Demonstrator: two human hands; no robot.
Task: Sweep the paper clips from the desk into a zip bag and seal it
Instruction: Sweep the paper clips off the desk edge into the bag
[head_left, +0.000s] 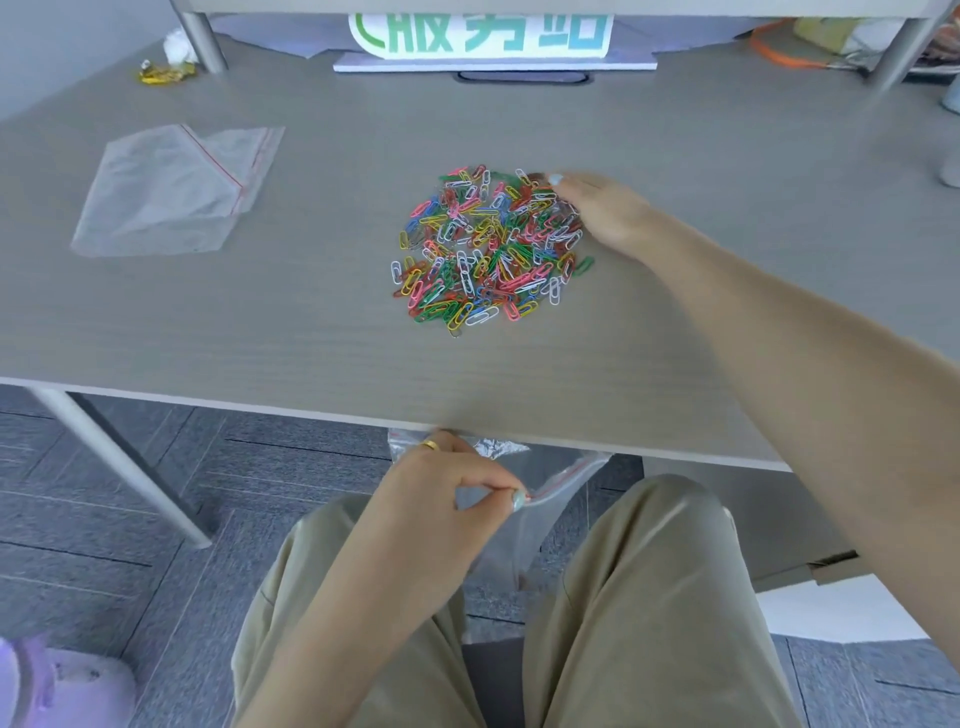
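Note:
A heap of coloured paper clips (488, 249) lies in the middle of the grey desk (260, 332). My right hand (608, 213) rests on the desk at the heap's far right side, fingers spread and touching the clips. Below the desk's front edge, my left hand (447, 493) pinches the red-lined rim of a clear zip bag (545, 499), holding its mouth open just under the edge. The bag hangs down between my knees.
Spare clear zip bags (171, 192) lie flat at the desk's left. A white sign with green characters (483, 36) stands at the back. A yellow wrapper (163, 73) lies by a shelf leg at the back left. Desk legs stand at the lower left.

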